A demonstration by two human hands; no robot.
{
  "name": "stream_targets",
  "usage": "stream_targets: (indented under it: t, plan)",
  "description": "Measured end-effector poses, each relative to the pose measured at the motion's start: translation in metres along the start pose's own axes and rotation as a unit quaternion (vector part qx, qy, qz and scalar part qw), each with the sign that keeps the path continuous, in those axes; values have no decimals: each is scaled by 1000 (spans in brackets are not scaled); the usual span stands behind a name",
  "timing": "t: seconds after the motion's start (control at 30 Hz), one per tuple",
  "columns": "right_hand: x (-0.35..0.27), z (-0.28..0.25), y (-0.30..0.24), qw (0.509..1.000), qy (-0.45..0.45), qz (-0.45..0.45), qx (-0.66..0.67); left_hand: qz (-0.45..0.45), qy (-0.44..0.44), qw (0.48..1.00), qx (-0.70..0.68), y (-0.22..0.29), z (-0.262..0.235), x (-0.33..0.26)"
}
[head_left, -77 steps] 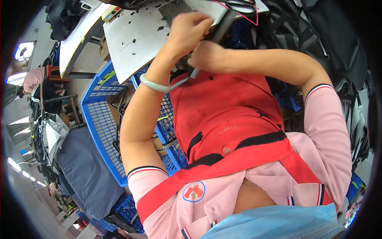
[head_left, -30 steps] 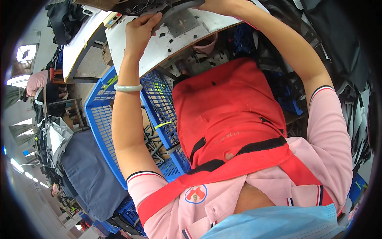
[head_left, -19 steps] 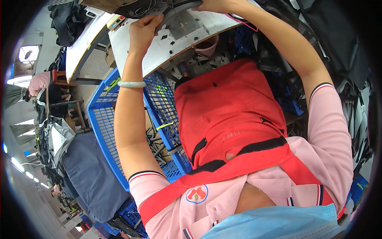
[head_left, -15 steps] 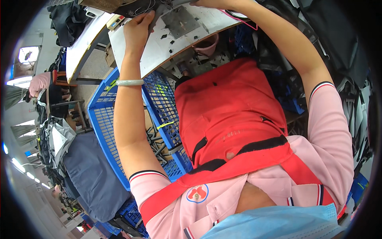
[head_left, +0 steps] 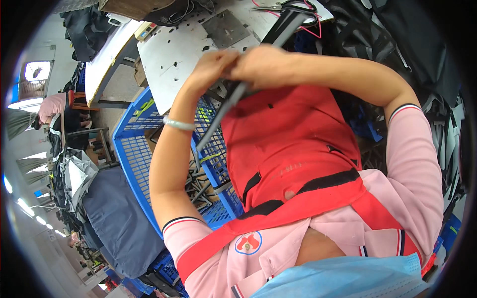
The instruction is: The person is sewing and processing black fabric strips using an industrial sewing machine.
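A long, narrow dark grey strip point(head_left: 218, 120), apparently fabric, slants from the tabletop's right side down over the blue basket's edge. My right hand point(head_left: 263, 64) is closed around its middle. Right beside it, the fingers of my left hand point(head_left: 213, 68) are pinched together at the strip. Both hands are close together above the table's near edge, slightly blurred, so the exact grip of the fingertips is hidden. Black-handled scissors point(head_left: 304, 11) lie at the right end of the white table point(head_left: 166, 52), beyond the strip.
A dark metal plate point(head_left: 226, 30) and small black scraps are on the table. Below on the left stands a blue plastic basket point(head_left: 134, 154) with dark frame-like pieces inside. Black sheet material point(head_left: 422, 54) hangs at the right. Another person point(head_left: 52, 107) bends over at the far left.
Both hands have moved from the table's far side toward me and come together. The dark strip is drawn out across the table edge, and the scissors are now visible.
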State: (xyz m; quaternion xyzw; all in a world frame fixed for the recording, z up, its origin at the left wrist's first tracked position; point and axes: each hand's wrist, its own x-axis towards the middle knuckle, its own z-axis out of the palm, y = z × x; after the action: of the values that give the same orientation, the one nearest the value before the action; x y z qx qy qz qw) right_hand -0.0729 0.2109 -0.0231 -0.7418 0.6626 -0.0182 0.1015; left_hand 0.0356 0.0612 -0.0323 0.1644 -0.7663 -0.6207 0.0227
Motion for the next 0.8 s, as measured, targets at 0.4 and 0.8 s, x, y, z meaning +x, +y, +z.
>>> stream_targets:
  t: [0.4, 0.8]
  plan:
    - [-30, -61, 89, 979, 133, 147, 42, 139, 151, 942, 265, 28, -33, 2]
    - [-3, -58, 117, 976, 148, 107, 119, 92, 172, 954, 227, 22, -60, 17]
